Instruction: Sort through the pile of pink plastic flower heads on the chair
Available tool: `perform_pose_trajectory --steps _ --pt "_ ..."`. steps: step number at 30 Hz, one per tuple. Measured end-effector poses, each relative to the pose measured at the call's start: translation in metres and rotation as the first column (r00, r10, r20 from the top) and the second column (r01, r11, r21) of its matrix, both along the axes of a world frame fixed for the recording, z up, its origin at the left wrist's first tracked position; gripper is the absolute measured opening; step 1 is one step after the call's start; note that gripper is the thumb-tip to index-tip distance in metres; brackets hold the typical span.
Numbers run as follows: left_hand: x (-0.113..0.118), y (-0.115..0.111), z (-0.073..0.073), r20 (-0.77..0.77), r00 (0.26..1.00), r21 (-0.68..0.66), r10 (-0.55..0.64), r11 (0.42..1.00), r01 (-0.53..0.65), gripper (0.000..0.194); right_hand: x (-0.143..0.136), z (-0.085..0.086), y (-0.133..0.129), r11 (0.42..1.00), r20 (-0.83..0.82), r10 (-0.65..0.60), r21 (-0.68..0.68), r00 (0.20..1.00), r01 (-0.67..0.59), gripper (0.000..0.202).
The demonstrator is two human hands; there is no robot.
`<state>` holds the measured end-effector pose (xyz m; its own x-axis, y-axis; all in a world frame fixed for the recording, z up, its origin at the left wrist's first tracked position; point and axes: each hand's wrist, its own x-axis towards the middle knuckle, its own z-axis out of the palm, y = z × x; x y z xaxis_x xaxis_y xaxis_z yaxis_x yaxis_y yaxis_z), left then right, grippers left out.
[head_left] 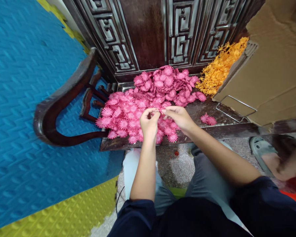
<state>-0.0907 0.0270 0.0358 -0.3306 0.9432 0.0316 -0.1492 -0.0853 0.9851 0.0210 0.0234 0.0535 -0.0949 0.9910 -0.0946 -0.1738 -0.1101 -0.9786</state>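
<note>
Heap of pink plastic flowers (148, 98) spread under and beyond my hands, frilly daisy-like heads, my left hand (149, 122) and right hand (178, 117) fingertips together, pinching one pink flower between them, orange sprigs (220, 67) beyond my right hand.

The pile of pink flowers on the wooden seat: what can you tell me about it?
The pile of pink flowers is a loose heap of many small, daisy-like heads with fringed petals, plastic by the look of them. It covers much of the dark wooden seat, reaching back to the carved panel. Two strays lie apart to the right. The left hand and right hand hover over its front edge, pinching one flower between them.
</note>
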Motion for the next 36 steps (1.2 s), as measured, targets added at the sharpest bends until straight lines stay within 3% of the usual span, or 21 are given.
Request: perform_pose_trajectory --steps 4,12,17,21,26,31,36 --pt "0.000 0.000 -0.001 0.007 0.999 0.003 -0.036 0.999 0.036 0.010 0.001 0.000 0.000 1.000 0.006 0.006 0.001 1.000 -0.006 0.013" --pt "-0.005 0.004 -0.003 0.287 0.946 -0.199 -0.153 0.956 0.215 0.025 0.003 -0.004 0.004 0.999 0.021 -0.052 0.007 0.998 0.052 0.017" --pt "-0.005 0.004 -0.008 0.290 0.945 -0.144 -0.150 0.970 0.198 0.029 0.002 -0.004 0.003 0.999 0.020 -0.029 0.024 0.999 0.028 0.024" --pt "-0.003 0.005 -0.016 0.207 0.971 -0.054 -0.116 0.990 0.130 0.028 0.004 -0.007 0.005 0.998 0.005 -0.050 -0.040 0.999 0.050 0.027" --pt "-0.004 0.005 -0.012 0.091 0.994 0.040 0.060 0.997 -0.064 0.021 0.006 -0.010 0.010 0.973 -0.035 -0.147 -0.182 0.989 0.138 0.018" --pt "0.000 0.002 -0.005 0.112 0.971 0.134 0.211 0.965 -0.225 0.015 0.000 -0.004 0.005 0.971 -0.034 -0.168 -0.176 0.985 0.160 0.010" --pt "-0.004 0.003 -0.002 0.134 0.927 0.136 0.350 0.920 -0.367 0.012 -0.003 0.000 0.002 0.955 -0.041 -0.212 -0.218 0.976 0.199 0.013"
